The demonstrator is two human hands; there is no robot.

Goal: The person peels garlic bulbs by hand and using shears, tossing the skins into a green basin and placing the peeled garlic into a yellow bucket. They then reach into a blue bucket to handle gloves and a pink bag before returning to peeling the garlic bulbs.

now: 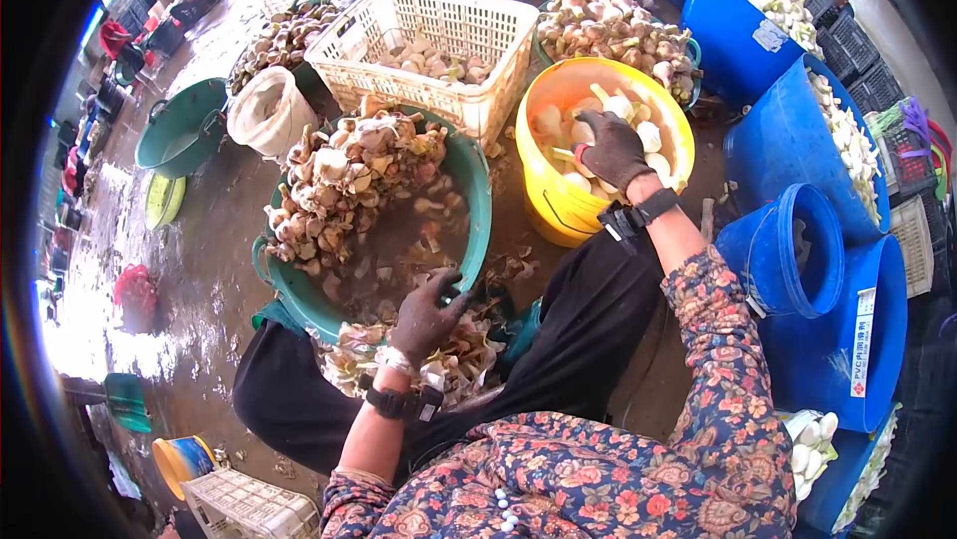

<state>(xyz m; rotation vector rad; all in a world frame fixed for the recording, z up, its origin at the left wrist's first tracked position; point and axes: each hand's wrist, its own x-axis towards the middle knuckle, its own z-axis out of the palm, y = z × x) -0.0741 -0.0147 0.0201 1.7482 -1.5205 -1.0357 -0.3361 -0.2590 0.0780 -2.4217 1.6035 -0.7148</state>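
Note:
My left hand [431, 312], in a dark glove, hovers by the near rim of a green basin [480, 215]. Its fingers are apart and curved, and I see nothing in them. Unpeeled garlic bulbs [344, 185] are heaped in that basin, with murky brown water beside them. Loose garlic skins [464, 359] lie below the hand, between my legs. My right hand [610, 148], also gloved, reaches into a yellow bucket [558, 215], fingers spread over pale peeled garlic bulbs [648, 135]. A short stem shows beside its fingers; the palm side is hidden.
A cream plastic crate [424, 90] with garlic stands behind the basin, a white bucket [269, 112] to its left. Blue tubs [802, 140] of pale garlic and a small blue bucket [783, 250] line the right. The floor [189, 290] is wet. Other people sit far left.

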